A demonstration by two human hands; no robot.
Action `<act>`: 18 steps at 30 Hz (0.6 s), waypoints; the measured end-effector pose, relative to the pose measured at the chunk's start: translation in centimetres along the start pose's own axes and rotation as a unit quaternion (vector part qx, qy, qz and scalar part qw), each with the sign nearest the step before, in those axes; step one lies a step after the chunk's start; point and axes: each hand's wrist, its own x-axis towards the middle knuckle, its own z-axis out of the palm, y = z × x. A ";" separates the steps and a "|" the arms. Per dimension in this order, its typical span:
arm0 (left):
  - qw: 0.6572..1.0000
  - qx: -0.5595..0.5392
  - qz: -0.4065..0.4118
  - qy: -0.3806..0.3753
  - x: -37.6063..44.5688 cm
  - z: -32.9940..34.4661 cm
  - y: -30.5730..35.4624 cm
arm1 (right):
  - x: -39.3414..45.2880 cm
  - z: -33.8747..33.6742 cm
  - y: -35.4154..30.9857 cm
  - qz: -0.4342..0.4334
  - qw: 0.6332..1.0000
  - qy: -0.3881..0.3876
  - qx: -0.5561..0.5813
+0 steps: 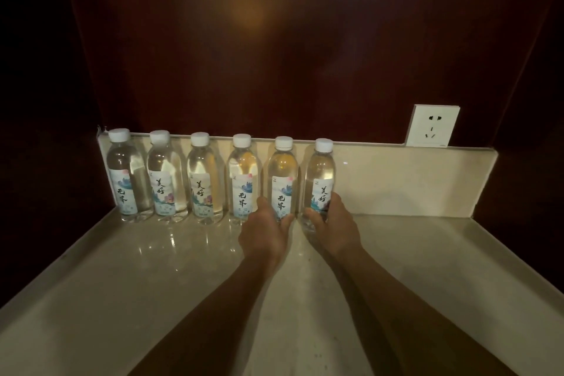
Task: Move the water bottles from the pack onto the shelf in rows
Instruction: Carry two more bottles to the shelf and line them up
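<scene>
Several clear water bottles with white caps and pale labels stand upright in one row along the back lip of the marble shelf (152, 268). My left hand (265, 232) grips the lower part of the fifth bottle (282, 171). My right hand (332, 223) grips the base of the sixth bottle (320, 171), the rightmost in the row. Both bottles stand on the shelf, close to the back wall. The four bottles further left, from one at the corner (122, 174) to another beside my left hand (242, 177), stand free. The pack is out of view.
A white wall socket (432, 127) sits above the back lip at the right. Dark wooden panels close the niche behind and on both sides. A low beige upstand (412, 180) runs behind the row and continues right of the last bottle.
</scene>
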 end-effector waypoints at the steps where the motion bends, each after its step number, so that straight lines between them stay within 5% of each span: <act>1: 1.000 0.004 0.002 0.000 0.1 0.1 0.0 | 0.0 0.0 -0.1 -0.001 1.000 0.001 -0.002; 18: 1.000 0.008 0.018 0.002 0.5 0.5 -0.1 | 1.5 0.1 0.7 -0.004 0.999 -0.007 -0.034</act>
